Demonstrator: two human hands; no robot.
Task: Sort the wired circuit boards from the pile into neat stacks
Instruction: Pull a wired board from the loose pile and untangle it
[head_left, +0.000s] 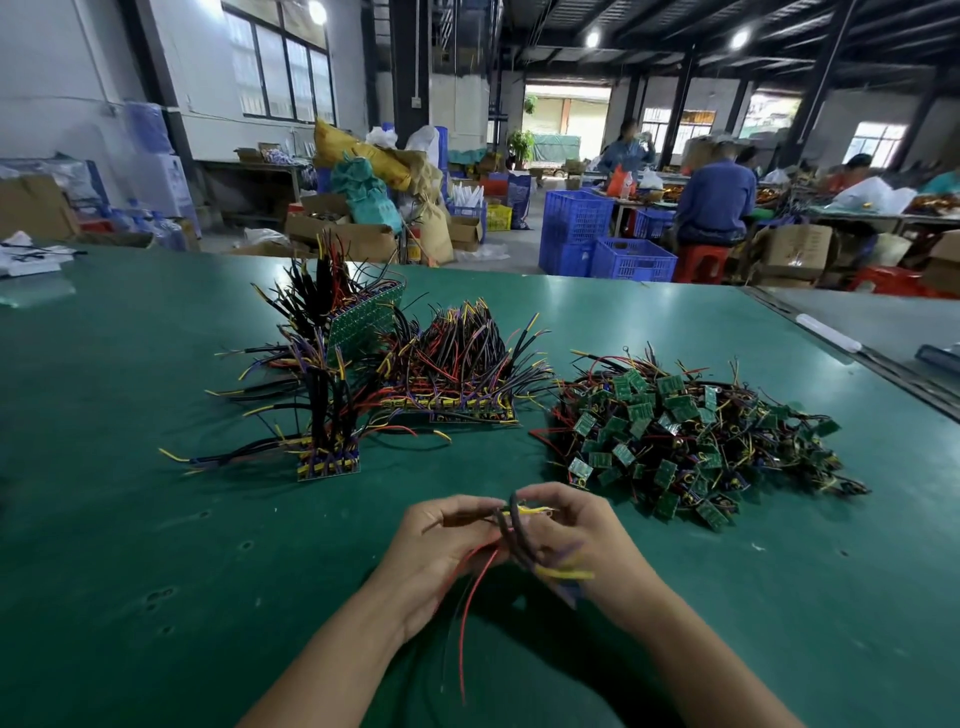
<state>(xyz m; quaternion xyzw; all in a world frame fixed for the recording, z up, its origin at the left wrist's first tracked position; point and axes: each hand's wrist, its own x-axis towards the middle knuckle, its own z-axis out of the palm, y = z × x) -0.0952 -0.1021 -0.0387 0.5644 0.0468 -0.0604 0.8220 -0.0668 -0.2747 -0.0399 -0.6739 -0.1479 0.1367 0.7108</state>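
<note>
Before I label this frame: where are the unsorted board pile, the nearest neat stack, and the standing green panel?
unsorted board pile (685, 439): head view, middle of heap.
nearest neat stack (328, 465): head view, front edge.
standing green panel (363, 323): head view, flat face.

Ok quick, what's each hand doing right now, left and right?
Left hand: fingers curled round the wire bundle, holding it.
Right hand: fingers pinching the same wire bundle.

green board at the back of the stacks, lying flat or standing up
Standing up, tilted: the green board leans among wires, its face toward the camera.
</note>
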